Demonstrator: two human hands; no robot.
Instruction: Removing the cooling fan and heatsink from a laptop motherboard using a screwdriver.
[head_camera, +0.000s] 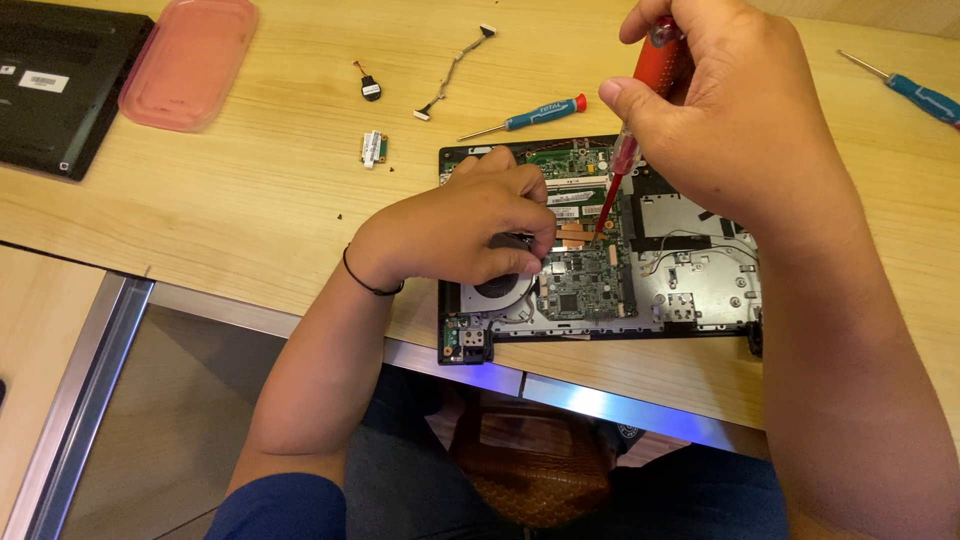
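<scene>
A red-handled screwdriver (640, 90) over a green circuit board (585, 280); blue-handled screwdriver (530, 117) at twelve o'clock; pink tray (190, 60) at ten.

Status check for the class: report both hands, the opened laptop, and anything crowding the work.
Right hand grips red screwdriver, tip down on the opened laptop board. Left hand rests on the cooling fan. Blue screwdriver lies just behind, not touching.

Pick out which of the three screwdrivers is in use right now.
The red-handled screwdriver, gripped in the right hand with its tip down on the opened laptop. The two blue-handled screwdrivers, one above the laptop and one far right, lie loose on the table.
</scene>
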